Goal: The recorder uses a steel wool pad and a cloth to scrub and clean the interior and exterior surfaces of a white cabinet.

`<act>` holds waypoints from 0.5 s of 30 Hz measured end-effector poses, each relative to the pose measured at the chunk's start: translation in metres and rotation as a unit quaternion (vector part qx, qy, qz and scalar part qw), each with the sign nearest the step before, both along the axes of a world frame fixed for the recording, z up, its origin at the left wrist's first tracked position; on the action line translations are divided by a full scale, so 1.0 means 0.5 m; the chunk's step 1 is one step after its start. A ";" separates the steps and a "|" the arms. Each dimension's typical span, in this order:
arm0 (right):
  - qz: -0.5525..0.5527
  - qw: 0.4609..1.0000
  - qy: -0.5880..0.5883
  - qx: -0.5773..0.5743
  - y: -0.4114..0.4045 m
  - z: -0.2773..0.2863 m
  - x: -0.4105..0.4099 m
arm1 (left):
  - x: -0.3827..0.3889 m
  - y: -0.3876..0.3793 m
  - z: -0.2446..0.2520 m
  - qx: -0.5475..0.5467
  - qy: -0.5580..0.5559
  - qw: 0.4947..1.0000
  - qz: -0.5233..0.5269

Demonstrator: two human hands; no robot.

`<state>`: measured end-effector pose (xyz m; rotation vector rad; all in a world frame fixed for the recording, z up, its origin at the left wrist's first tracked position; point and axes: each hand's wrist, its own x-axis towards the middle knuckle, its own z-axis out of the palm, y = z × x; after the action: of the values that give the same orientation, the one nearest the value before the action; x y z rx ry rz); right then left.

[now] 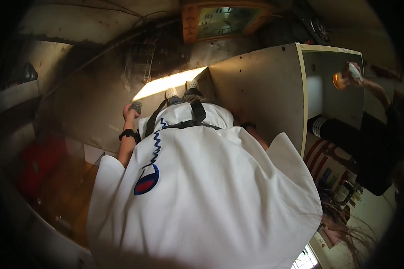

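My left hand grips a grey steel wool scrubber, held out by a pale, stained flat surface. A black band circles that wrist. On my other side, the right forearm reaches down beside the white shirt. The right hand itself is hidden in shadow past its dark wristband. Close to that forearm stands a pale cabinet panel with small drilled holes. My feet, in white perforated clogs, show beyond the shirt hem.
Right of the panel, another person's hand holds a spray bottle with orange liquid. A square framed clock is ahead. A wire rack is at upper left. Brown wooden boarding and a red object lie left.
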<state>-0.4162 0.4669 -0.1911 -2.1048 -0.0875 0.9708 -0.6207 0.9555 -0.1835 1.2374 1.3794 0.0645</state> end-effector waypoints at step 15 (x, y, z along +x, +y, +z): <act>-0.192 0.978 0.015 0.079 0.015 0.088 -0.097 | -0.072 0.008 0.035 -0.075 0.071 0.994 -0.025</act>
<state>-0.4645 0.4746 -0.1471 -1.8694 0.2430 0.7350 -0.6568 0.9594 -0.1661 1.1672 1.4475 -0.1611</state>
